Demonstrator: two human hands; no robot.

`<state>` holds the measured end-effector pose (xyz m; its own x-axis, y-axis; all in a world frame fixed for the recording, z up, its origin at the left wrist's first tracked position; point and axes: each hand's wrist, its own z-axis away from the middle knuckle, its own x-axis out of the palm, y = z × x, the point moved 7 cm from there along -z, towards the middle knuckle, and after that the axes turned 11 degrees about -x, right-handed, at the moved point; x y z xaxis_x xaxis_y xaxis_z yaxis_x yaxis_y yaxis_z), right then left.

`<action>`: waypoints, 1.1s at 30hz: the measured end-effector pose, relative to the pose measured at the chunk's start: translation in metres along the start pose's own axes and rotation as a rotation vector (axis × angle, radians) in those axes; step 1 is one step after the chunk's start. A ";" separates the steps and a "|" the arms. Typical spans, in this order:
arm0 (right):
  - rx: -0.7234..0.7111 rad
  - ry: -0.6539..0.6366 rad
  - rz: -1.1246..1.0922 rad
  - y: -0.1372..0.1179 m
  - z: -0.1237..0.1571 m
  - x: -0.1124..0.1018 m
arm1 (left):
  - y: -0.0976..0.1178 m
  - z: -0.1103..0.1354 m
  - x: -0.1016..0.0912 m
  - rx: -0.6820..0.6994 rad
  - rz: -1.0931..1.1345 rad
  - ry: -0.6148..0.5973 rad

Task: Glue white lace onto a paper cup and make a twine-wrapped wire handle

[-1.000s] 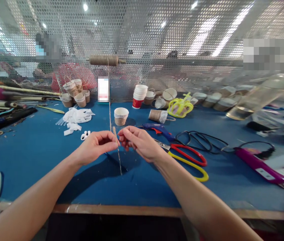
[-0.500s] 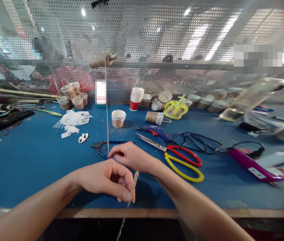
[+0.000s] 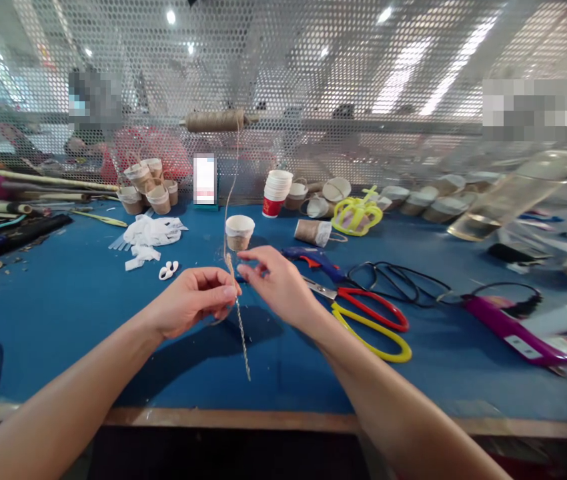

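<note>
Between the thumb and fingers of my left hand [image 3: 198, 301] is a thin twisted wire [image 3: 243, 340]. Its lower part hangs bare below the fingers, and its upper end is wrapped in brown twine [image 3: 230, 265]. From that end a strand runs up to a twine spool [image 3: 216, 121] on a stick at the mesh screen. My right hand [image 3: 276, 283] is just to the right of the wrapped end, thumb and fingers apart, with nothing visible in them. A paper cup wrapped in twine [image 3: 239, 233] stands behind the hands.
Scissors with red and yellow handles [image 3: 371, 310] and a blue glue gun [image 3: 313, 261] lie right of my right hand. White gloves [image 3: 156, 232] are at the left. Stacked cups [image 3: 277, 193] and a yellow crown-shaped piece [image 3: 357, 215] stand behind. A purple tool [image 3: 518, 330] lies far right.
Both hands have moved up and away from the table's front edge. My right hand has come off the twine strand, no longer crossing behind my left; the strand hangs slacker and the spool is more level.
</note>
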<state>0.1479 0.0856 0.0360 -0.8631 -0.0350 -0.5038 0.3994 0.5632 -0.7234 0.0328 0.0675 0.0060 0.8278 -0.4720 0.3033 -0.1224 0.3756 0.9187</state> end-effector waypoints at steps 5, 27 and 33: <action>0.082 -0.299 -0.634 -0.014 0.007 0.022 | -0.012 0.000 0.012 -0.087 0.004 -0.142; 0.213 -0.170 -0.494 0.000 0.006 0.021 | 0.001 0.001 -0.002 -0.014 -0.464 0.066; 0.227 -0.181 -0.604 0.004 0.007 0.026 | 0.014 0.005 -0.002 0.157 -0.629 0.158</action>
<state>0.1295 0.0813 0.0170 -0.8978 -0.4389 -0.0365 -0.0652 0.2143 -0.9746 0.0269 0.0693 0.0200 0.8363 -0.4361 -0.3323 0.3416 -0.0596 0.9379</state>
